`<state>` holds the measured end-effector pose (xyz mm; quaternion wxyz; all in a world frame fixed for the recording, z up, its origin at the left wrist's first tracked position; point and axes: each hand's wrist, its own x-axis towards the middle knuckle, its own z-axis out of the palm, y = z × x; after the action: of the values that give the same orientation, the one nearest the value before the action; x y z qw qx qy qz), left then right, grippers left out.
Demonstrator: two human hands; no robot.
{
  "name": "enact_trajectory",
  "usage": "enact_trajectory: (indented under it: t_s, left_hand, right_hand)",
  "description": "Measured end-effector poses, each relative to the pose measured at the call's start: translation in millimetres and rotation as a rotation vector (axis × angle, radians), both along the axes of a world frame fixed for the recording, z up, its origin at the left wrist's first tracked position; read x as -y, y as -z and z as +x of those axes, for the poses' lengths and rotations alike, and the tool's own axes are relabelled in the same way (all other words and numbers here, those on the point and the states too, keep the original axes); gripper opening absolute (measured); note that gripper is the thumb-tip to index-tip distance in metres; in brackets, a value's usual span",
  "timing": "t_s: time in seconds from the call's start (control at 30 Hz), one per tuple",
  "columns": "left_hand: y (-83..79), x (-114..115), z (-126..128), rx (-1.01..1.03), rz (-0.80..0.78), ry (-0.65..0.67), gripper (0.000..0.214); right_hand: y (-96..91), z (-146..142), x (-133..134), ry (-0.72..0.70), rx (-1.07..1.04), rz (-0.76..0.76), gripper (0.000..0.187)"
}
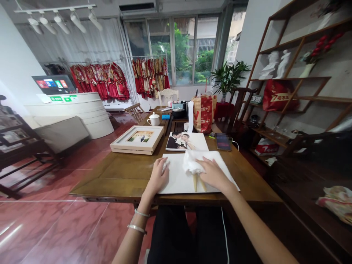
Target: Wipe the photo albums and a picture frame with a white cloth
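Observation:
A large white flat album or board (178,179) lies at the near edge of the wooden table (123,176). My left hand (158,175) rests on its left edge with fingers curled loosely, pressing it down. My right hand (213,173) lies flat on the white surface, fingers over a crumpled white cloth (192,163). Two pale tan strips (198,182) stick out from under the cloth toward me.
Behind the white board lie a photo book (187,141), a framed photo (137,138) and a phone (222,141). Farther back stand a white teapot (154,119), a red paper bag (204,113) and chairs. Shelves line the right wall; red garments hang at the back.

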<state>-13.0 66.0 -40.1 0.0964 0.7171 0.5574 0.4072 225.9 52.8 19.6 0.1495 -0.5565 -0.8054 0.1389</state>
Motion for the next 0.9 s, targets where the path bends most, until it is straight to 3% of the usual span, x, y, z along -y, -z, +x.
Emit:
enact_trajectory:
  t_s: [0.13,0.2,0.27,0.37,0.5,0.63,0.77,0.9]
  left_hand:
    - [-4.2,6,0,0.029,-0.060,-0.352,0.037]
    - [-5.6,7,-1,-0.020,-0.108,-0.405,0.036]
    - [-6.7,6,-3,-0.085,-0.139,-0.371,0.035]
    - [-8.9,5,-3,-0.123,-0.148,-0.357,0.035]
    - [-13.3,7,1,-0.159,-0.164,-0.369,0.036]
    - [-16.1,4,3,-0.140,-0.204,-0.377,0.035]
    - [-21.0,-6,0,-0.029,-0.320,-0.384,0.031]
    - [-33.1,-11,1,0.306,-0.447,-0.377,0.025]
  right_hand:
    - [1.2,-58,-8,-0.144,0.019,0.082,0.054]
    - [4.4,-70,0,-0.298,-0.002,0.120,0.058]
    - [5.9,-66,10,-0.435,-0.062,0.137,0.063]
    - [4.5,-32,27,-0.545,-0.163,0.085,0.068]
    - [14.8,38,36,-0.388,-0.200,0.115,0.068]
    - [46.2,89,28,-0.029,-0.226,0.283,0.056]
    - [65.9,95,19,-0.006,-0.289,0.332,0.051]
    - [63.7,86,16,-0.033,-0.314,0.333,0.049]
